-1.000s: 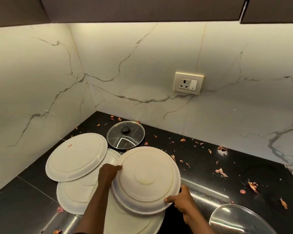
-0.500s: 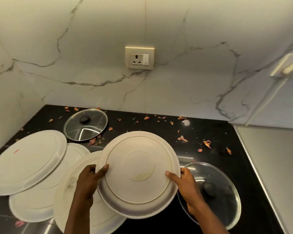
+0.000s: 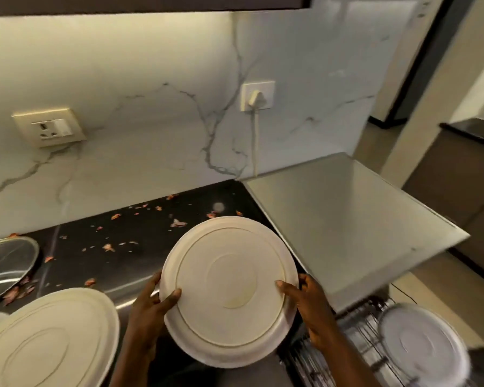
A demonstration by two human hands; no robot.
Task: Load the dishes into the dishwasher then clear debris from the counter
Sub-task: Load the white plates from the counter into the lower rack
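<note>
I hold a white plate (image 3: 229,289) bottom-side up above the black counter's (image 3: 140,233) right end. My left hand (image 3: 151,305) grips its left rim, thumb on the underside. My right hand (image 3: 308,300) grips its right rim the same way. Another white plate (image 3: 48,339) lies upside down on the counter at lower left. The dishwasher's wire rack (image 3: 347,356) is pulled out at lower right, with a white plate (image 3: 422,342) in it, blurred. Reddish debris flakes (image 3: 178,223) are scattered over the counter.
A glass pan lid (image 3: 9,263) with a black knob lies at the left edge. The steel dishwasher top (image 3: 347,219) adjoins the counter on the right. Two wall sockets, one plain (image 3: 49,127) and one with a white plug (image 3: 257,96) and cord, sit on the marble backsplash.
Both hands carried the plate to the right, away from the plate stack. The view swung right, bringing the dishwasher top and rack into sight.
</note>
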